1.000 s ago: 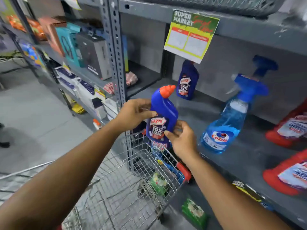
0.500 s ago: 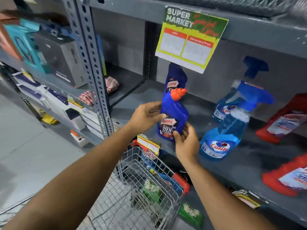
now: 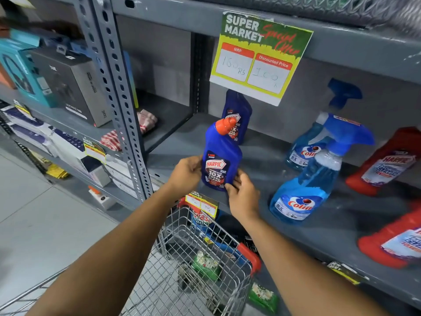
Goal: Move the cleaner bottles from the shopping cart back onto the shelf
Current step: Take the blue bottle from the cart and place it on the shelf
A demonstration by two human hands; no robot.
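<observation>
A blue Harpic bottle (image 3: 222, 156) with an orange cap stands upright at the front of the grey shelf (image 3: 262, 165). My left hand (image 3: 185, 173) grips its left side and my right hand (image 3: 241, 193) holds its lower right corner. Behind it, a second blue Harpic bottle (image 3: 239, 115) stands near the shelf's back wall. The wire shopping cart (image 3: 182, 258) sits below my arms, with a red corner bumper against the shelving.
Two blue Colin spray bottles (image 3: 305, 188) and two red Harpic bottles (image 3: 385, 160) stand to the right on the same shelf. A special-offer sign (image 3: 259, 55) hangs above. A perforated steel upright (image 3: 118, 99) stands left, with boxed goods (image 3: 68, 83) beyond it.
Both hands carried the blue bottle up from above the cart and forward to the shelf's front, in front of the other blue bottle. The view moved closer to the shelf.
</observation>
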